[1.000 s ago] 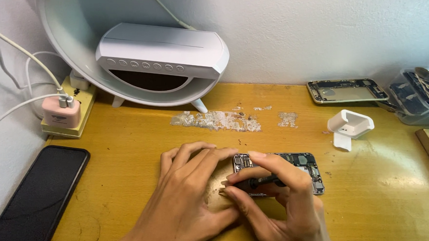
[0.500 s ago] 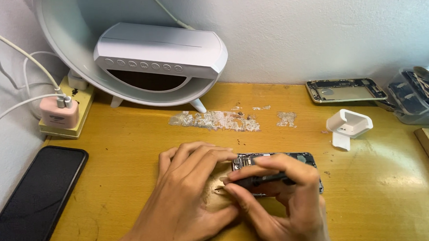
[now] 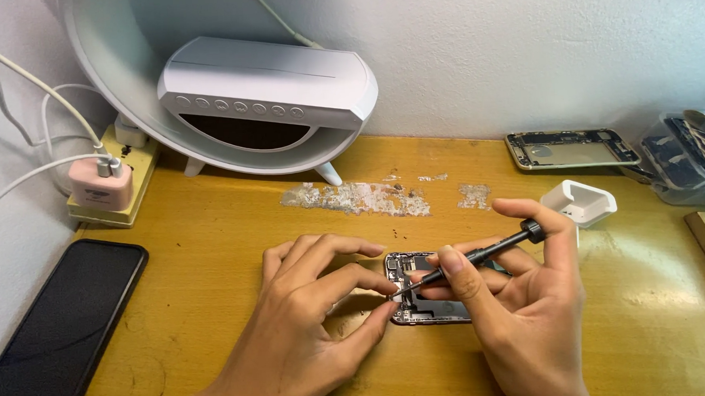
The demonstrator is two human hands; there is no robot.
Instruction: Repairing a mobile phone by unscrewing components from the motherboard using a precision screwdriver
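The right hand (image 3: 524, 309) held a slim black screwdriver (image 3: 470, 258), pinched between thumb and fingers with the forefinger curled over its capped end, so that the tool lay slanted, its tip pointing down and to the left onto an opened phone (image 3: 420, 294). That phone, its back removed and its small inner parts exposed, lay flat on the yellow wooden desk (image 3: 228, 251) near the front edge, between the two hands and largely covered by the fingers of the right one. The left hand (image 3: 310, 326) rested on the desk just beside it, fingers spread and bent, with the fingertips of the forefinger and thumb meeting at the phone's left edge right where the screwdriver's tip came down; whether they gripped some tiny part there could not be told. Behind the hands, a patch of the desk's finish was scraped away to a pale grey scar (image 3: 356, 199). Farther back stood a white lamp with a round frame and a row of buttons (image 3: 265, 91). At the left a pink charger (image 3: 100, 184) sat plugged into a yellow power strip (image 3: 123, 204), and a dark phone (image 3: 53, 322) lay face up near the left edge. To the right were a small white holder (image 3: 578, 202), an empty phone frame (image 3: 568, 149), and a clear case of parts (image 3: 688, 159).
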